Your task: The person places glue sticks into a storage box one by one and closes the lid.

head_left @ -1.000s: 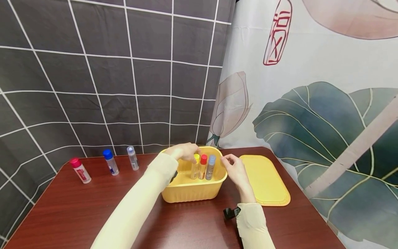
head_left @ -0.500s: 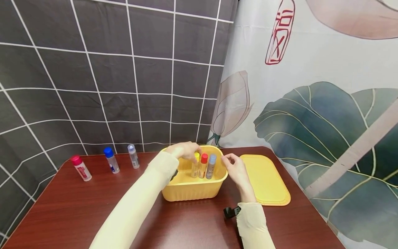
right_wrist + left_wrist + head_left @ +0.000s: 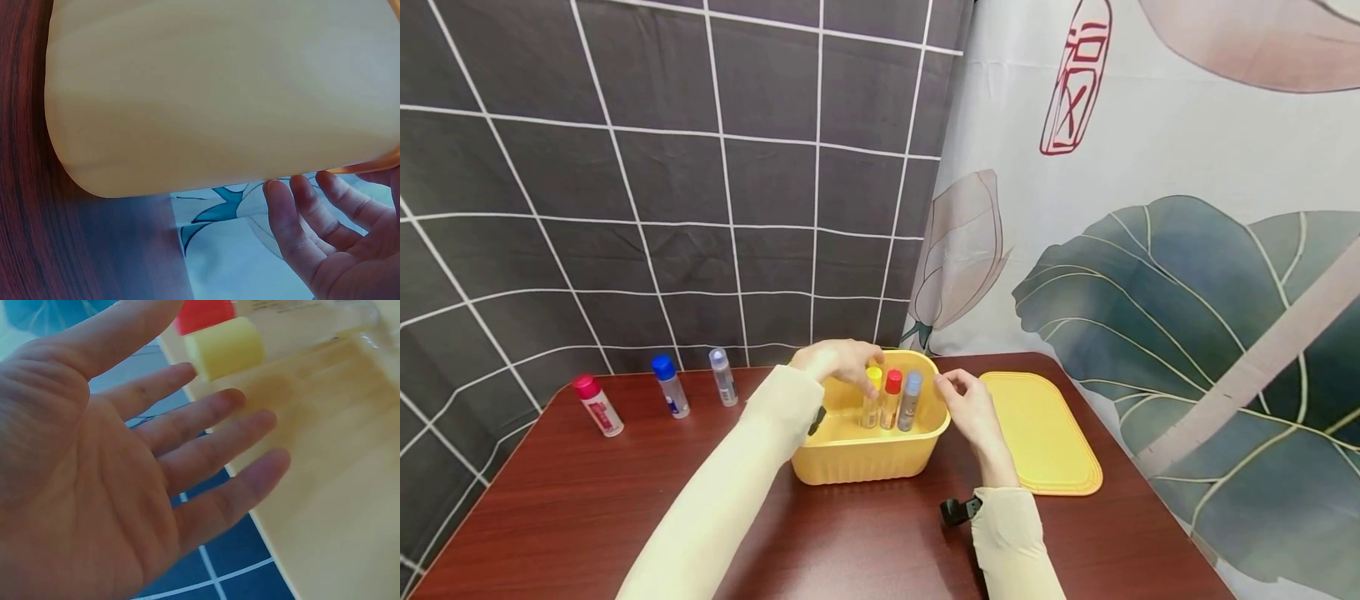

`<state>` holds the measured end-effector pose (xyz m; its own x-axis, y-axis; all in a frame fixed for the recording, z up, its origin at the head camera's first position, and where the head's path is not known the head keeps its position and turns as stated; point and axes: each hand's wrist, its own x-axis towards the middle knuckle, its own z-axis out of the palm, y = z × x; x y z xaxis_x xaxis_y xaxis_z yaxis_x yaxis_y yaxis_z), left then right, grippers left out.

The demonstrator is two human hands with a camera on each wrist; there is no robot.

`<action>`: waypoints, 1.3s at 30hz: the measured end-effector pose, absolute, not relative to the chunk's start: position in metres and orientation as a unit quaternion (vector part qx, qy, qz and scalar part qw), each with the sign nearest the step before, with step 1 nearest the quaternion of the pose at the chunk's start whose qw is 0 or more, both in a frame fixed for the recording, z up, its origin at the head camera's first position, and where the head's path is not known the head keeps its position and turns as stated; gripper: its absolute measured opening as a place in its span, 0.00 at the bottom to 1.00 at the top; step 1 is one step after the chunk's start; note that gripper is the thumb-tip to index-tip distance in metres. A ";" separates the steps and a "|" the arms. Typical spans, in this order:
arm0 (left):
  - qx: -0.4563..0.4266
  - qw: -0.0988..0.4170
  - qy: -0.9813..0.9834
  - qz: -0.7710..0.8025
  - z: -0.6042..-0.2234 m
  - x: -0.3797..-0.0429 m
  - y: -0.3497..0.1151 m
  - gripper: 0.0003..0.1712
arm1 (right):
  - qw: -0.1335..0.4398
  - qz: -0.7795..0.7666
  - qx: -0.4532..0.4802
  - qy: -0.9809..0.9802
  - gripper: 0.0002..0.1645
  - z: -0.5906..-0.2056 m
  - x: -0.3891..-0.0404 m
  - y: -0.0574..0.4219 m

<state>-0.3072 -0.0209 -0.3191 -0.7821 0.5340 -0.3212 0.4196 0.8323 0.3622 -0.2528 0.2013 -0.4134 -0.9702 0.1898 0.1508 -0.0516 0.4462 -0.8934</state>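
Inside a yellow plastic bin (image 3: 868,458) three small capped bottles stand upright in a row: a yellow-capped bottle (image 3: 871,408), a red-capped bottle (image 3: 890,404) and a grey-blue-capped bottle (image 3: 909,406). My left hand (image 3: 842,362) reaches over the bin's left side, nearest the yellow cap. In the left wrist view its fingers spread loosely, with the yellow cap (image 3: 226,349) beyond the thumb and index finger; nothing is gripped. At the bin's right rim is my right hand (image 3: 970,412). Its bent fingertips lie at the bin wall (image 3: 219,106) in the right wrist view; firm contact is unclear.
Along the table's back left stand a pink-capped bottle (image 3: 598,407), a blue-capped bottle (image 3: 671,387) and a clear-capped bottle (image 3: 723,377). A flat yellow lid (image 3: 1045,433) lies right of the bin. A grid-patterned cloth (image 3: 662,183) hangs behind the wooden table (image 3: 820,550).
My left hand stays over the bin by the yellow cap, its forearm shifted very slightly. The right hand and the bottles hold their places; the head view has tilted a little.
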 end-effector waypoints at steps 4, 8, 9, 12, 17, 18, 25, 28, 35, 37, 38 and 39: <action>0.262 0.192 0.934 0.150 -0.314 -0.303 -0.029 0.36 | 0.114 0.524 -0.040 -0.843 0.15 -0.414 -0.252 0.201; 0.269 0.163 0.935 0.163 -0.307 -0.297 -0.040 0.37 | 0.114 0.528 -0.041 -0.841 0.14 -0.414 -0.253 0.201; 0.270 0.154 0.935 0.169 -0.305 -0.296 -0.043 0.37 | 0.113 0.528 -0.041 -0.840 0.14 -0.414 -0.252 0.201; 0.269 0.128 0.936 0.189 -0.301 -0.290 -0.055 0.37 | 0.111 0.530 -0.044 -0.840 0.14 -0.414 -0.253 0.202; 0.254 0.083 0.938 0.221 -0.299 -0.280 -0.078 0.36 | 0.110 0.528 -0.047 -0.841 0.15 -0.413 -0.252 0.202; 0.252 0.074 0.938 0.225 -0.300 -0.278 -0.083 0.35 | 0.110 0.528 -0.047 -0.841 0.15 -0.413 -0.252 0.202; 0.225 0.035 0.938 0.260 -0.312 -0.264 -0.119 0.35 | 0.108 0.526 -0.047 -0.842 0.16 -0.414 -0.252 0.202; 0.208 0.006 0.941 0.268 -0.319 -0.259 -0.135 0.32 | 0.106 0.524 -0.049 -0.844 0.16 -0.414 -0.252 0.202; 0.158 -0.047 0.948 0.273 -0.334 -0.245 -0.172 0.30 | 0.109 0.522 -0.046 -0.845 0.15 -0.414 -0.252 0.201; 0.148 -0.054 0.948 0.277 -0.337 -0.242 -0.180 0.31 | 0.118 0.522 -0.040 -0.844 0.15 -0.414 -0.252 0.201; 0.145 -0.060 0.948 0.276 -0.339 -0.240 -0.185 0.31 | 0.121 0.523 -0.038 -0.843 0.14 -0.415 -0.252 0.201; 0.142 -0.066 0.949 0.275 -0.340 -0.239 -0.189 0.30 | 0.123 0.523 -0.036 -0.843 0.14 -0.415 -0.252 0.201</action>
<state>-0.2387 -0.1892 -0.3402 -0.9509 0.2339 0.2027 0.3061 0.8080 0.5033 -0.2521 0.2012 -0.4146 -0.9673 0.1886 0.1697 -0.0683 0.4505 -0.8901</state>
